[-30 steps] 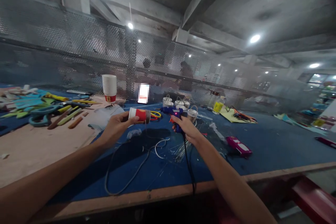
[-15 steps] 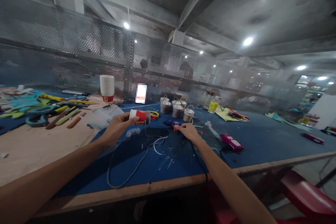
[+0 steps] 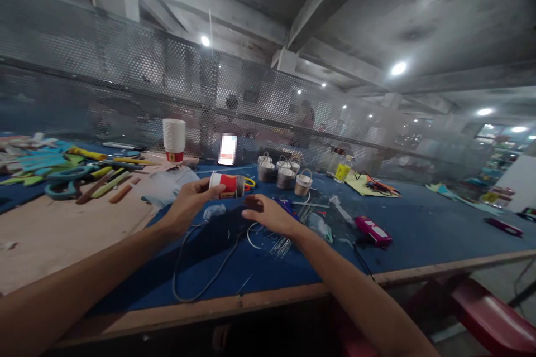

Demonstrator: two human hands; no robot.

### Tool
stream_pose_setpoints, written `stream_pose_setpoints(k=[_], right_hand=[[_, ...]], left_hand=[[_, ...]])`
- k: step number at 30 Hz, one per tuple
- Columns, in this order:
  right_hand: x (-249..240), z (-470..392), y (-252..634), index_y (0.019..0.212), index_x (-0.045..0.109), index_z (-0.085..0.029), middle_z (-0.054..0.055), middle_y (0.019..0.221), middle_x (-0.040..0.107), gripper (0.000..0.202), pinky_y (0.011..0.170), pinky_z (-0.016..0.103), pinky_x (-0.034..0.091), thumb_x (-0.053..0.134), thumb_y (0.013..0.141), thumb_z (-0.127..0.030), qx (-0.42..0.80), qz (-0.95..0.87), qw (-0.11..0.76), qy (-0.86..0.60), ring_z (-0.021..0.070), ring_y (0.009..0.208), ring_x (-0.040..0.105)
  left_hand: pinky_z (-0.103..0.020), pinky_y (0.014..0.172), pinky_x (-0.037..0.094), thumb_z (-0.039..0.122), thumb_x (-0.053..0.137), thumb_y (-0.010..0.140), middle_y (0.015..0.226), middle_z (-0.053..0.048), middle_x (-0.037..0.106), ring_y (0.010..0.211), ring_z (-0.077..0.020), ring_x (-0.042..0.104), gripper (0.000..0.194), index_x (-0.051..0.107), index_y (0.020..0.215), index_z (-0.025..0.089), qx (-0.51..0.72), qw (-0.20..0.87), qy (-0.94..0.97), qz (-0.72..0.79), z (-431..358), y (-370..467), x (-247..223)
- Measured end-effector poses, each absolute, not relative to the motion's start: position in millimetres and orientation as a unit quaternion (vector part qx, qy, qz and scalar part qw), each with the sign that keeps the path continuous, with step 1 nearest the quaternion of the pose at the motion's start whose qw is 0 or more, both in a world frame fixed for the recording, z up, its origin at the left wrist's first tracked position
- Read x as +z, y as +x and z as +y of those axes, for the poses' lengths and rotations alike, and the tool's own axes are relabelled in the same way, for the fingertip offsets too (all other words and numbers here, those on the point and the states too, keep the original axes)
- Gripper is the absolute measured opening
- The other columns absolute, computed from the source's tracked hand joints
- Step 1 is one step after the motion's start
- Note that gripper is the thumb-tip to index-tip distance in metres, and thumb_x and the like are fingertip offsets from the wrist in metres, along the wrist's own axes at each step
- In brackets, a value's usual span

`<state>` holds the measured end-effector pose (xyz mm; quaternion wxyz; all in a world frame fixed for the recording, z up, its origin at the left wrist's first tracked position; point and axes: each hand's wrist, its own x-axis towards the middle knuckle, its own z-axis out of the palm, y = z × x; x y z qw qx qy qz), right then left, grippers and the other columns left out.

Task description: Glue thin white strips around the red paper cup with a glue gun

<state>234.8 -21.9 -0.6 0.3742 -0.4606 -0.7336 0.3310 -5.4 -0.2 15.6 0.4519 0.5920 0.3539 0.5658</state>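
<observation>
My left hand (image 3: 193,199) is closed around a red and white paper cup (image 3: 223,183) lying sideways above the table. Grey cord (image 3: 240,186) is wound around the cup's right end, and a loose length of similar cord (image 3: 201,297) loops over the blue tabletop. Just right of the cup is my right hand (image 3: 268,213), thumb and fingers apart, with nothing seen between them. Behind that hand lies a blue glue gun (image 3: 287,206), partly hidden. Thin clear strands (image 3: 281,246) lie below the right hand.
Several small cord-covered cups with handles (image 3: 285,177) stand at the back. A stack of paper cups (image 3: 174,136), a lit phone (image 3: 227,149) and scissors (image 3: 69,181) are to the left. On the right are a yellow-labelled bottle (image 3: 342,169) and a magenta device (image 3: 372,231).
My right hand has left the blue glue gun and moved left towards the cup, its fingers opening. The left hand still holds the cup in nearly the same place.
</observation>
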Motion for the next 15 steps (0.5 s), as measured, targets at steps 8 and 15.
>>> stream_pose_setpoints(k=[8, 15], right_hand=[[6, -35, 218, 0.097, 0.071, -0.020, 0.000, 0.080, 0.073, 0.019, 0.073, 0.028, 0.057, 0.073, 0.094, -0.038, 0.349, -0.723, 0.425, -0.419, 0.0156, 0.069, 0.073], [16, -40, 229, 0.098, 0.075, -0.022, 0.003, 0.090, 0.075, 0.021, 0.074, 0.028, 0.053, 0.064, 0.104, -0.039, 0.109, -0.766, 0.486, -0.407, 0.0170, 0.078, 0.070]], left_hand=[[-0.036, 0.096, 0.055, 0.045, 0.085, 0.082, 0.103, -0.008, 0.086, 0.097, -0.0252, 0.076, 0.032, 0.086, 0.102, 0.020, 0.546, 0.433, 0.613, 0.371, 1, -10, 13], [-0.041, 0.097, 0.058, 0.049, 0.086, 0.078, 0.096, -0.008, 0.087, 0.099, -0.0315, 0.079, 0.034, 0.087, 0.096, 0.020, 0.480, 0.474, 0.648, 0.353, -17, 2, 21]])
